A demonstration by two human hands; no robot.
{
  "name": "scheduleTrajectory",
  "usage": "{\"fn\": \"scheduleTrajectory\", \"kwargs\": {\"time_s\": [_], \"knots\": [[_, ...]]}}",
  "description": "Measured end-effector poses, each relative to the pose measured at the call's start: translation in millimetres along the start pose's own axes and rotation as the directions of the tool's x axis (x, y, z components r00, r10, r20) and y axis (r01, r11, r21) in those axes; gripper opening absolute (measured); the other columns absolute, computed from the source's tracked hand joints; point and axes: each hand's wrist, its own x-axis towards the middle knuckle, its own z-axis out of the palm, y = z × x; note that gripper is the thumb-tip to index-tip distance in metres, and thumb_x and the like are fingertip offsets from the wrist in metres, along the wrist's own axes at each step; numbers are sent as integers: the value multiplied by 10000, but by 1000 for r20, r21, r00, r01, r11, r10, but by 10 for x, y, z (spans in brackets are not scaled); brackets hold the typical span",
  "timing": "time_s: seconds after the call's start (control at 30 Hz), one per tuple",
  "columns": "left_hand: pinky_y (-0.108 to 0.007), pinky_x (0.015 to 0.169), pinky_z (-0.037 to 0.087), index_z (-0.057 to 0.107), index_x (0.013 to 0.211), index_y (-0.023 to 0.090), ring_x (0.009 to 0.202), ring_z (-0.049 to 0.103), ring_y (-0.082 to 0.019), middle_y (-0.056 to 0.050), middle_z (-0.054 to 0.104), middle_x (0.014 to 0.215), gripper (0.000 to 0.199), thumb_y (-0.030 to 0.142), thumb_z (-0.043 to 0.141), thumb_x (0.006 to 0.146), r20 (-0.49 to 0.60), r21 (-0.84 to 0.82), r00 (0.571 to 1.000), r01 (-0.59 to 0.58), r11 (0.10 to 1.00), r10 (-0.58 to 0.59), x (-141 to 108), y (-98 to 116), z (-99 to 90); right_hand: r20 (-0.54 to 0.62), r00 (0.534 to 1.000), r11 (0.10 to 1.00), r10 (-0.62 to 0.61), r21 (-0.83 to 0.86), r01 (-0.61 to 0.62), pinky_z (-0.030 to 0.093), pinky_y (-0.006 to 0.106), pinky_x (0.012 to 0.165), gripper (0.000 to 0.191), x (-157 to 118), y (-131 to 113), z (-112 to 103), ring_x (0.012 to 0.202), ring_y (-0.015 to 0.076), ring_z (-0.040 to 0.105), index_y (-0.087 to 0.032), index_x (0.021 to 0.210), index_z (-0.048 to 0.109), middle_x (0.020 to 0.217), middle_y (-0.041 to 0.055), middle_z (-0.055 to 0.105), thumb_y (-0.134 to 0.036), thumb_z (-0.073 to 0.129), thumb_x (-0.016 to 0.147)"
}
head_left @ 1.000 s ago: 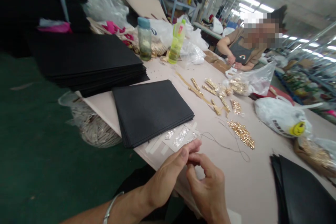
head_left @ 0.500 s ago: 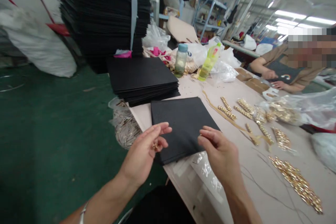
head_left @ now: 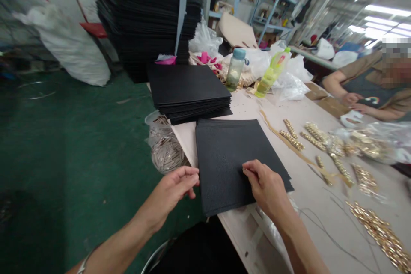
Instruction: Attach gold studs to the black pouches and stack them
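A low stack of black sheets lies at the table's near edge, overhanging it a little. My left hand is by the stack's left edge, thumb and fingers curled together; small gold-coloured pieces showed in it half a second ago, but now its inside is hidden. Over the right part of the top sheet, my right hand has thumb and forefinger pinched. A tiny speck shows at its fingertips, too small to name. Whether these fingertips touch the sheet, I cannot tell.
Behind stands a thicker pile of black sheets, near a tall strapped stack. A blue-lidded bottle and a yellow-green bottle stand on the table. Gold chain pieces lie to the right. A person sits across.
My right hand has come down over the top sheet. The left hand has turned and drawn slightly lower, its fingers closer together. The view has shifted left.
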Motion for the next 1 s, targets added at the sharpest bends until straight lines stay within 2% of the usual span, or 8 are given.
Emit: {"fn": "scheduleTrajectory", "kwargs": {"time_s": [0.1, 0.23, 0.33, 0.47, 0.6, 0.7, 0.8, 1.0], "knots": [[-221, 612, 426, 673, 949, 170, 615, 576, -125, 24, 640, 669, 271, 382, 718, 787, 84, -2, 996, -20, 1000, 20, -25, 23, 74, 17, 998, 989, 60, 137, -61, 474, 271, 742, 150, -210, -34, -21, 822, 169, 657, -220, 963, 637, 892, 18, 705, -245, 494, 922], [-326, 785, 516, 671, 1083, 193, 854, 673, -224, -32, 733, 907, 343, 363, 718, 789, 256, -114, 967, 36, 993, -5, -53, 48, 224, 113, 980, 937, 163, 295, -190, 482, 264, 721, 138, -430, -89, -16, 780, 163, 662, -234, 875, 697, 840, -5, 715, -275, 566, 888], [-324, 747, 529, 702, 1002, 181, 799, 681, -226, -31, 741, 865, 259, 343, 696, 800, 302, -66, 953, 53, 996, -31, -108, 38, 322, 121, 961, 876, 250, 394, -278, 496, 272, 715, 131, -558, -97, -36, 757, 168, 656, -225, 838, 723, 802, -3, 716, -290, 610, 853], [-321, 746, 530, 710, 924, 176, 795, 676, -233, -15, 722, 777, 182, 274, 699, 770, 465, 64, 876, 113, 992, -130, -269, -18, 399, 134, 922, 737, 364, 564, -373, 526, 275, 654, 193, -723, -75, -86, 690, 157, 633, -189, 929, 716, 789, 19, 707, -334, 631, 834], [-324, 788, 528, 695, 1056, 199, 835, 674, -233, -16, 738, 856, 317, 219, 718, 741, 576, 105, 805, 99, 990, -141, -397, -98, 469, 227, 876, 565, 427, 689, -454, 524, 254, 594, 237, -854, -61, -81, 616, 133, 606, -151, 898, 708, 713, 17, 678, -359, 681, 787], [-314, 843, 522, 678, 1134, 199, 949, 675, -245, -45, 748, 993, 417, 312, 755, 740, 552, -59, 820, 221, 973, -153, -396, -140, 550, 266, 850, 528, 454, 689, -497, 489, 210, 545, 192, -878, -69, -60, 574, 105, 575, -147, 839, 719, 645, -4, 636, -325, 678, 780], [-308, 813, 538, 698, 1095, 163, 891, 701, -239, -78, 758, 958, 384, 384, 719, 781, 463, -205, 851, 374, 905, -247, -334, -155, 628, 269, 843, 514, 466, 693, -505, 476, 186, 510, 175, -830, -87, -48, 575, 100, 570, -154, 836, 722, 637, -12, 617, -308, 675, 769], [-269, 660, 544, 728, 1006, 138, 664, 680, -183, -81, 758, 834, 317, 360, 724, 780, 324, -239, 895, 391, 889, -306, -241, -186, 651, 292, 852, 511, 435, 699, -501, 454, 163, 428, 152, -678, -159, -16, 510, 85, 508, -164, 817, 719, 600, -31, 565, -291, 660, 757]]}}
